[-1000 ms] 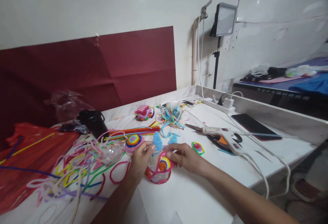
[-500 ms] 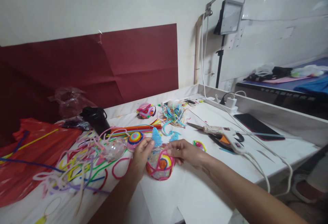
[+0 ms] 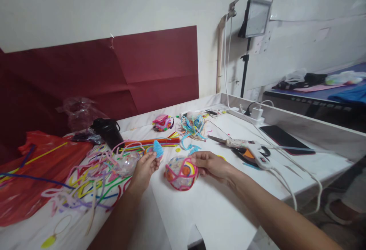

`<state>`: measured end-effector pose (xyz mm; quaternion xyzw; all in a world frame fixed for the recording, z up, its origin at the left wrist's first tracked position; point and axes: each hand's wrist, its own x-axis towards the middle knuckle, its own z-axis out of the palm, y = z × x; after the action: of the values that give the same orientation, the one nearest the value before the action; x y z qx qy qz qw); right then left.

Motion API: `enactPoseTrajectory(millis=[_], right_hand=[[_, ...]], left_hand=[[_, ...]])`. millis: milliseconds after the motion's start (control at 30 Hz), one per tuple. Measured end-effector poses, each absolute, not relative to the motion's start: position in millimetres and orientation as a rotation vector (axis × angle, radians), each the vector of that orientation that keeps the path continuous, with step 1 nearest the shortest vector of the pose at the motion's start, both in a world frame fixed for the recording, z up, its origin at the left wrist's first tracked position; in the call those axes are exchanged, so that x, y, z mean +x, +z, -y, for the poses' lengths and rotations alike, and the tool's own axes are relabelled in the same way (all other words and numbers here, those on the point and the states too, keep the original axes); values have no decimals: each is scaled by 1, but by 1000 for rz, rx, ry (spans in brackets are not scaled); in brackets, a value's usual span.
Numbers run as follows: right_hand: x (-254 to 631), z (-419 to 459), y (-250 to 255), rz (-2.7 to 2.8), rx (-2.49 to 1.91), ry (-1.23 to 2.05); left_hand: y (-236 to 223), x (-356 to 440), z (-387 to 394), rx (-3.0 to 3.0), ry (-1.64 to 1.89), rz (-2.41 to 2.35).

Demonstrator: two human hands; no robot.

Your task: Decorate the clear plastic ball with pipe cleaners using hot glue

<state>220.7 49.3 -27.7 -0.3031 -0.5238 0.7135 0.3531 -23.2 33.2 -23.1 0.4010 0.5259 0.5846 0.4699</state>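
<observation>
Pinched in the fingers of my left hand (image 3: 145, 170) is a small pointed piece of coiled blue pipe cleaner (image 3: 158, 149). My right hand (image 3: 212, 165) grips the upper right side of a clear ball (image 3: 179, 183) trimmed with pink pipe cleaner and orange and yellow coils. The ball is apart from the blue piece. Partly hidden behind my left fingers is a round multicoloured coil (image 3: 149, 149). More blue pipe cleaner (image 3: 194, 149) lies just beyond my right hand. Another clear ball (image 3: 127, 164) sits left of my left hand among loose pipe cleaners.
Tangled pipe cleaners (image 3: 82, 181) and a red plastic bag (image 3: 57, 166) cover the left side. A black cup (image 3: 108, 131) lies behind them. On the right are scissors (image 3: 219, 140), a corded glue gun (image 3: 257, 152) and a phone (image 3: 286, 139). Two decorated balls stand at the back.
My left hand has moved left with the blue piece, away from the ball. The ball has turned and shifted slightly right and up in my right hand.
</observation>
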Motion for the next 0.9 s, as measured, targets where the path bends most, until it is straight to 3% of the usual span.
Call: enactPoseTrajectory(millis=[467,633,900], right_hand=[[264,-60,-17,1019,-800,1839],[276,-57,-15,990,-799,1824],[267,-41,-24,1058,-761,1863]], left_hand=[[-48,-24,-26,1283,1131,-1610],[-39,-23,-24,1410,1189,-1737],[-31,-8,-2,1472,1108,-1561]])
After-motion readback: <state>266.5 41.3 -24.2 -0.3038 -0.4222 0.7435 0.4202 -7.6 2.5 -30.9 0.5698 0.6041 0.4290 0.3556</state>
